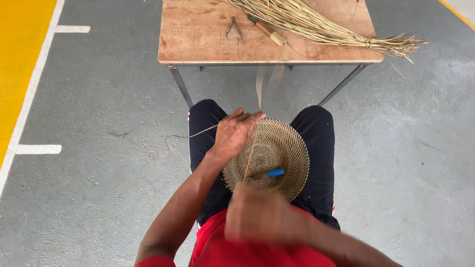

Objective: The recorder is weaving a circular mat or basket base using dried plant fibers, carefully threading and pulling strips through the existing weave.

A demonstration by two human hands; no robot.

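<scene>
A round woven disc [277, 148] of pale straw rests on my lap. My left hand [233, 134] lies on its upper left edge and pinches it, with a thin straw strand [198, 132] trailing left from under the fingers. My right hand [264, 217] is a blur below the disc, close to my red shirt, and seems closed around a strand [259, 84] that blurs upward above the disc. A blue-handled tool [269, 173] lies on the lower part of the disc.
A small wooden table [198, 34] stands ahead of my knees. On it lie pliers [233, 27], a wooden-handled tool [269, 32] and a tied bundle of straw [321, 24] that overhangs the right edge. Grey floor with yellow and white lines lies left.
</scene>
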